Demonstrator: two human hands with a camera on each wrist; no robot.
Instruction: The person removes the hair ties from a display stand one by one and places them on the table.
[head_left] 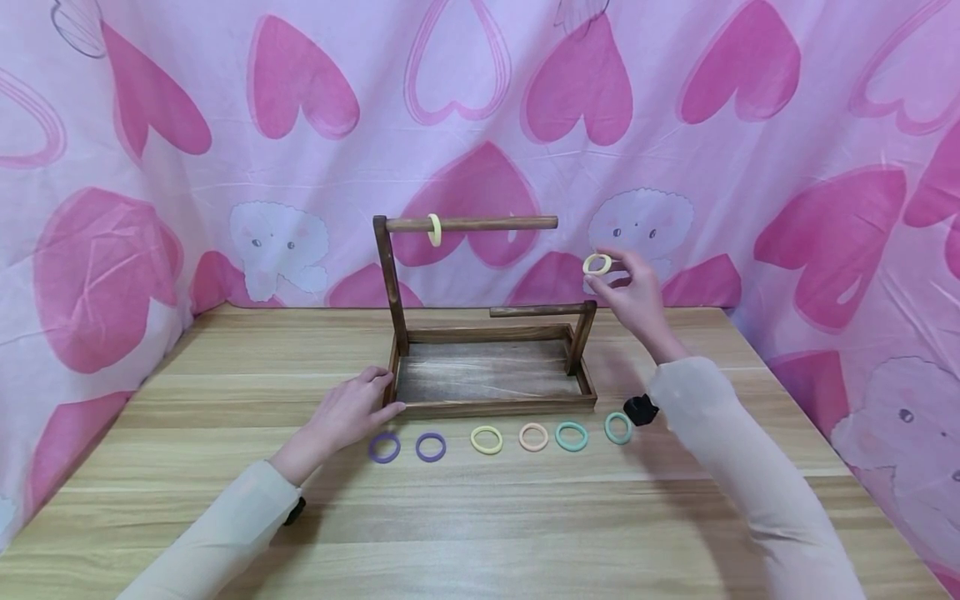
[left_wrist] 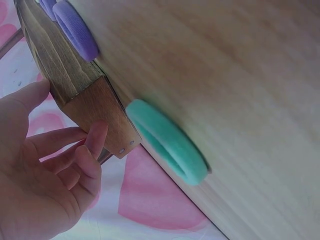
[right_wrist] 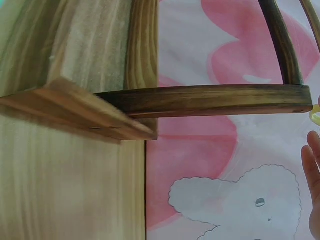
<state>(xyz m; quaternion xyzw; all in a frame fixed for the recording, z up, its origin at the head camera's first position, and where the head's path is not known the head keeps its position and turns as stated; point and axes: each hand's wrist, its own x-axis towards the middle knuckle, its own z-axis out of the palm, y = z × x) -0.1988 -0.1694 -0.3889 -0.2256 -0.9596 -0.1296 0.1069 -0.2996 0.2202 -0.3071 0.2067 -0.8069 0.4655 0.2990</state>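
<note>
Up at the right, my right hand (head_left: 637, 296) pinches a pale yellow hair tie (head_left: 597, 264) between thumb and fingers, above the short arm of a dark wooden rack (head_left: 480, 408). In the right wrist view, only part of that hand (right_wrist: 314, 167) and the yellow hair tie (right_wrist: 316, 115) show at the edge. My left hand (head_left: 352, 410) grips the front left corner of the rack's tray, thumb at the front wall and fingers at the end panel (left_wrist: 102, 112). Another yellow hair tie (head_left: 435, 230) hangs on the long upper bar (head_left: 502, 223).
In front of the rack lie purple (head_left: 431, 447), yellow (head_left: 487, 440), peach (head_left: 533, 437) and mint green (head_left: 572, 437) hair ties in a row. Another mint green hair tie (left_wrist: 167, 142) lies near the tray's left end. A heart-patterned cloth (head_left: 480, 100) hangs behind the table.
</note>
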